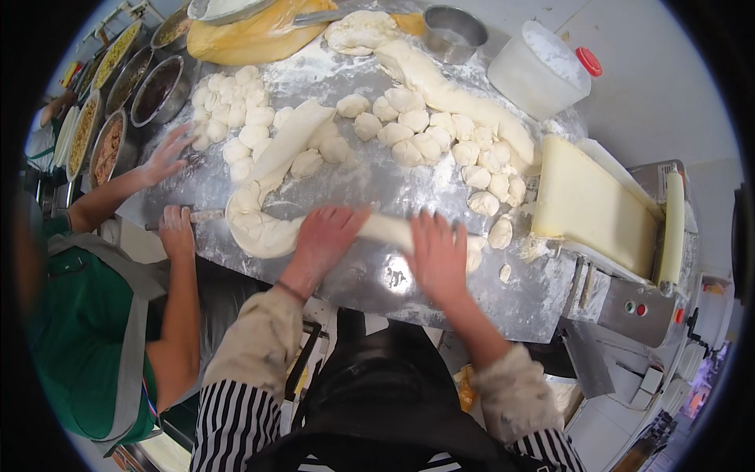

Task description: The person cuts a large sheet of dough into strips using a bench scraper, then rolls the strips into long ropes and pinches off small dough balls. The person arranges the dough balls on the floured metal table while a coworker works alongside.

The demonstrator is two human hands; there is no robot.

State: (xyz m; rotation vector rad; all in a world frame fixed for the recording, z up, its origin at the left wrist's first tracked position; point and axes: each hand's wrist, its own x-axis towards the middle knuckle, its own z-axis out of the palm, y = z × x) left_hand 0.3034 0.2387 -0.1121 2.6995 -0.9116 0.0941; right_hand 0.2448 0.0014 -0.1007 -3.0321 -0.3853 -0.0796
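Note:
A long rope of dough [386, 229] lies across the floured metal worktop [360, 271], curling at its left into a thicker part that runs up and away. My left hand [330, 236] is laid over the rope left of centre, fingers pointing away from me. Flat over its right part is my right hand [437, 253], slightly blurred, with the rope's end showing just right of it. Neither hand is closed around the dough. Beyond them sit many small dough pieces [413, 121] and a second thick dough roll [460, 100].
At left a co-worker in green [88, 342] holds a rolling pin [207, 216] near the dough. Metal bowls of fillings [159, 91] stand beyond. A white tub [540, 71], a metal pot [454, 35] and a dough machine [643, 307] border the far and right sides.

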